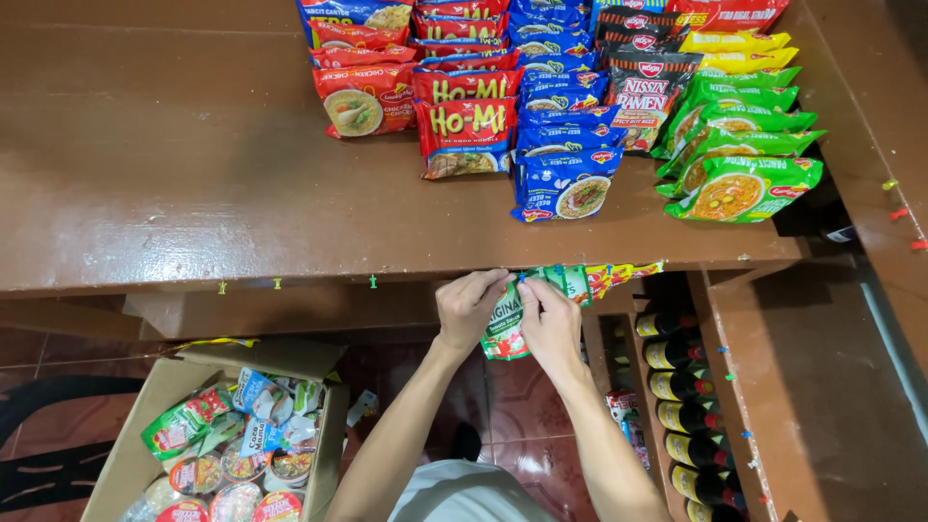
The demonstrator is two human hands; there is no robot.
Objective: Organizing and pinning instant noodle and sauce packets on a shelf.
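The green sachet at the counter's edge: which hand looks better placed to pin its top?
Probably the right hand: its fingertips sit at the green sachet top by the blue pushpin, while the left hand grips its left edge, steadying it.

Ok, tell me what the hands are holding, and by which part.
Both hands, left hand and right hand, hold a green sachet by its top edge, at the table's front edge.

Left hand (471, 304) and right hand (549, 319) together at front edge of brown counter (193, 174), both pinching top of green sachet (506, 329). Sachet hangs at edge, apparently from pushpin; attachment partly hidden. More sachets (604, 278) strung along edge to right. Noodle packets (561, 106) in rows on counter. Open cardboard box (227, 435) lower left. Dark bottles (681, 406) on shelf right.
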